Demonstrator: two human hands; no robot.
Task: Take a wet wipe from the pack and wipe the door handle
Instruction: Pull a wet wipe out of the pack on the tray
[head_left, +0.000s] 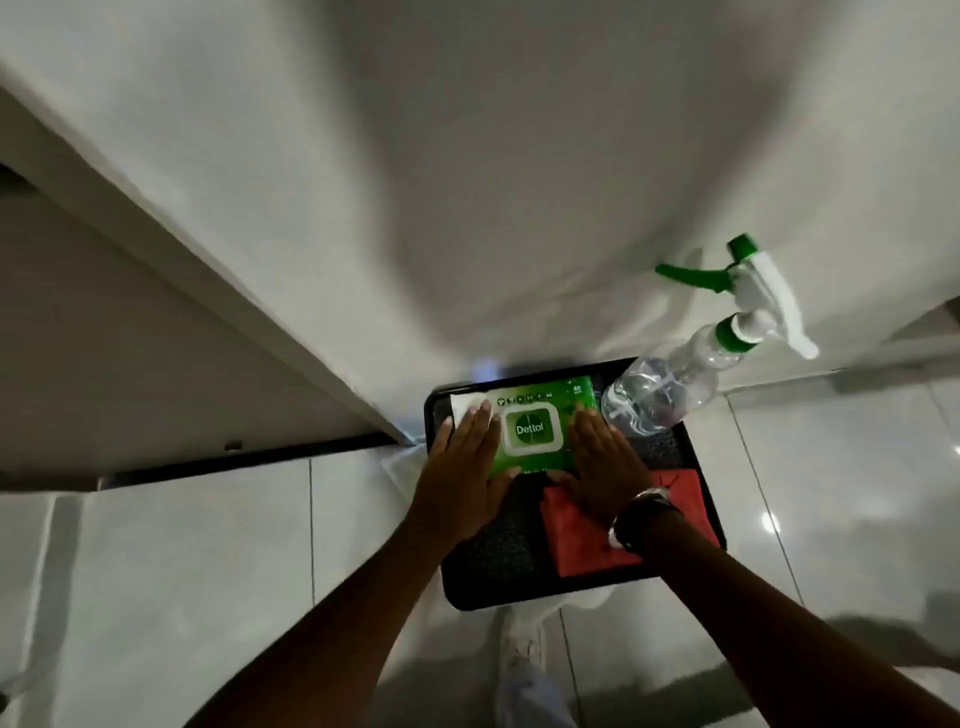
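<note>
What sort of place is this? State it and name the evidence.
Probably indoors in a home or office, beside a doorway: glossy floor tiles, a white door, and a black tray holding a wipes pack and spray bottle.

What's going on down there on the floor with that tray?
A person is bending over a black tray on the tiled floor. Both hands lie flat on a green pack of wet wipes: the left hand on its left side, the right hand on its right. The pack's lid looks closed, and no wipe is out yet. A clear spray bottle and a red cloth share the tray.
</note>
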